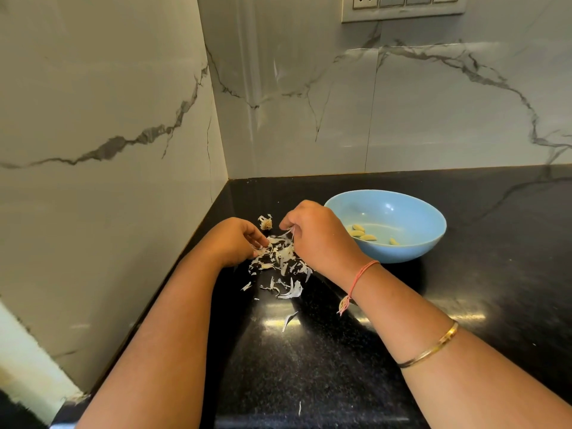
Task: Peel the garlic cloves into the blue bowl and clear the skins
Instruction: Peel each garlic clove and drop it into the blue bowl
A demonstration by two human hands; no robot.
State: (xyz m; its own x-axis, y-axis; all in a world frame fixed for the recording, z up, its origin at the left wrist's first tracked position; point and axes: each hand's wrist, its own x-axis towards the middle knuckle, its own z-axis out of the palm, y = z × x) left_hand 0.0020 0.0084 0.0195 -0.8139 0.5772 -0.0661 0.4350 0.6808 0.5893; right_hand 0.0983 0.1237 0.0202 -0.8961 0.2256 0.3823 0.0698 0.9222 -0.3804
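Right hand [315, 236] pinches a skin strip [287, 234]; left hand [235, 243] curled on the skins pile [281, 261], grip unclear. Blue bowl [433, 218] just right (keeps cloves [362, 233] clean).

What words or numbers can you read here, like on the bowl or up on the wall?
None: no word, number or sign can be read anywhere.
The bowl is plain blue, with no label.
The switch plate shows no readable marks.
The bangle shows no writing.
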